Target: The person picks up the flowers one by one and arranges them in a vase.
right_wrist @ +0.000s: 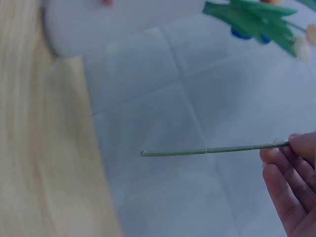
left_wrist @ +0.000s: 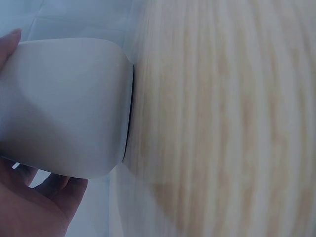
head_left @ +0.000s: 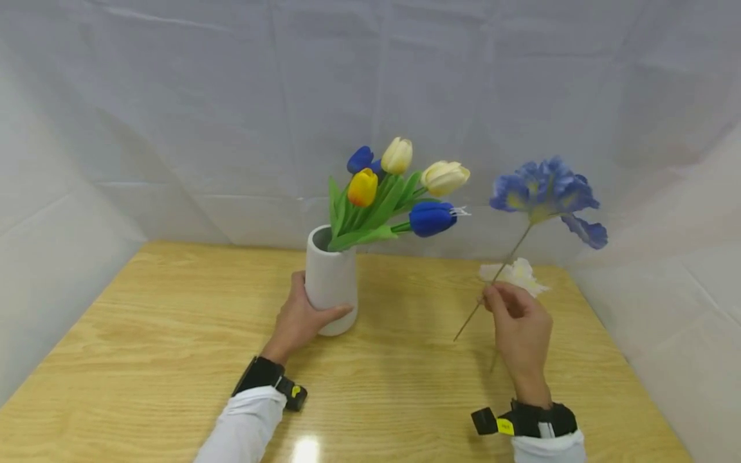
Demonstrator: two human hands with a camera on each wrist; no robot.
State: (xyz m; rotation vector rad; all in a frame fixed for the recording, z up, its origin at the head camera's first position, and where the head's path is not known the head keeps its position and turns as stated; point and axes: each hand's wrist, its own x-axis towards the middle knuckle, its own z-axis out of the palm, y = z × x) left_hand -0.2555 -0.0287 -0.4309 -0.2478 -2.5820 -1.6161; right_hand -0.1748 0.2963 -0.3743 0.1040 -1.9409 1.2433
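Observation:
My left hand (head_left: 301,321) grips the white vase (head_left: 331,283) low on its body, thumb across the front. In the left wrist view the vase (left_wrist: 69,108) stands upright with its base at the wooden surface. Blue, cream and yellow-orange tulips (head_left: 363,188) with green leaves lean out of its mouth to the right. My right hand (head_left: 523,328) pinches the thin stem (head_left: 515,247) of a large blue-purple artificial iris (head_left: 544,193) between thumb and fingertips. The bloom points up, and the stem's free lower end (right_wrist: 173,153) slants down toward the vase side.
A white flower (head_left: 523,276) lies on the wooden table (head_left: 173,347) behind my right hand, partly hidden by it. White sheeting (head_left: 231,116) hangs behind the table and at both sides. Wrist cameras on black straps (head_left: 529,421) sit on both wrists.

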